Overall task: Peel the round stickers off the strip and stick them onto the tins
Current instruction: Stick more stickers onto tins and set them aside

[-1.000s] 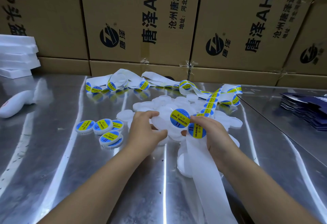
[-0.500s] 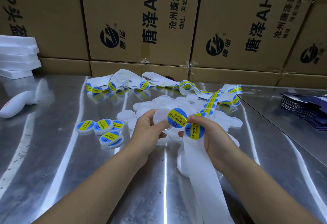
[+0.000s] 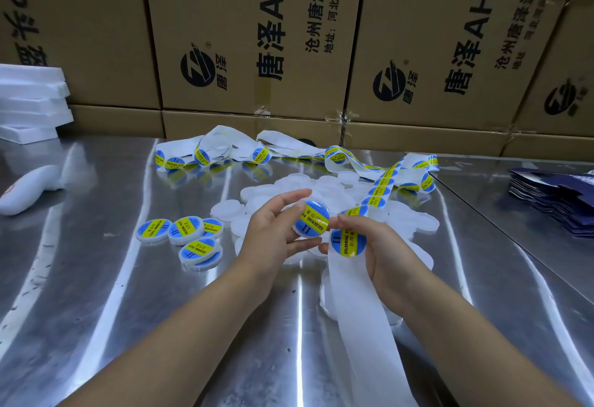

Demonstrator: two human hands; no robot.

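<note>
My left hand [image 3: 273, 233] holds a round white tin [image 3: 311, 219] between thumb and fingers, tilted toward me, with a blue and yellow sticker lying on its face. My right hand [image 3: 376, 246] grips the white backing strip [image 3: 360, 303], and its fingertips touch the tin's right edge. One more sticker [image 3: 348, 242] sits on the strip at my right thumb. The strip runs back over the table with several stickers [image 3: 379, 186] on it. A heap of plain white tins [image 3: 331, 185] lies behind my hands. Several labelled tins [image 3: 183, 233] rest to the left.
The steel table [image 3: 96, 294] is backed by a wall of cardboard boxes [image 3: 257, 37]. White foam trays [image 3: 29, 104] are stacked at the far left, with a white handheld object [image 3: 29, 188] near them. A pile of dark blue flat packs [image 3: 559, 197] lies at the right.
My left hand lifted a plain tin from the heap and brought it to my right hand. The peeled sticker that my right hand held now lies on that tin.
</note>
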